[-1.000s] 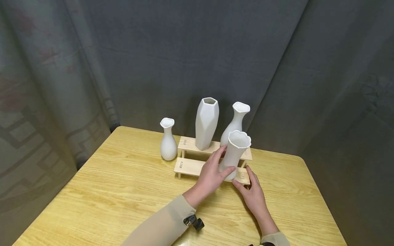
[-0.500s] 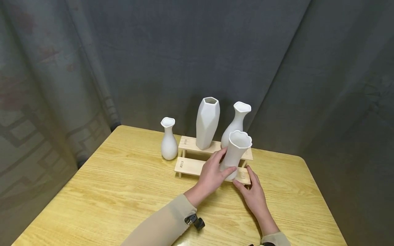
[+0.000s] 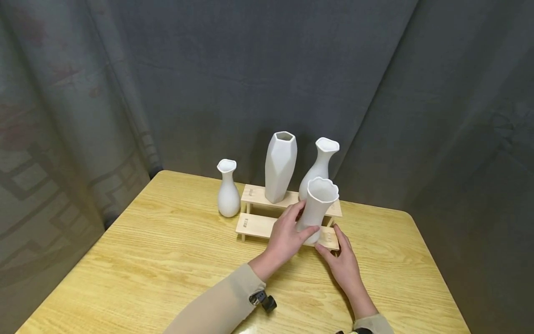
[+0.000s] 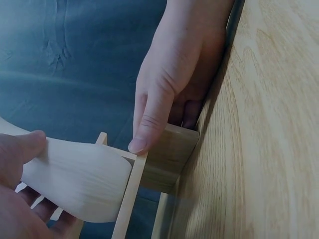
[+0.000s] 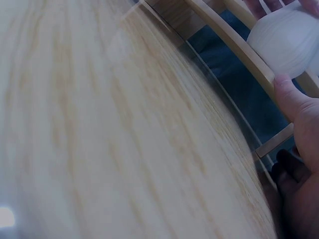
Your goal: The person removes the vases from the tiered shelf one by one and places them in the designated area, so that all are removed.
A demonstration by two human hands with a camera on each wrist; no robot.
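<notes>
Scalloped vase [image 3: 315, 211] on the stand [image 3: 254, 195], lower step [image 3: 256, 226]
Left hand [image 3: 285, 237] grips it; right hand [image 3: 344, 264] (thumb frontmost) pinches the stand's right end.

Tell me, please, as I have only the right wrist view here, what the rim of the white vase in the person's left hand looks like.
Observer: The head view shows it: the held vase, with the left hand around its lower part, has a scalloped, wavy rim.
Operator: Thank you, that lies outside my picture. Could you also tell me whether anything stands beside the wooden stand?
Observer: Yes, the head view shows a narrow-necked vase, also white, standing on the table to the left of the wooden stand.
</notes>
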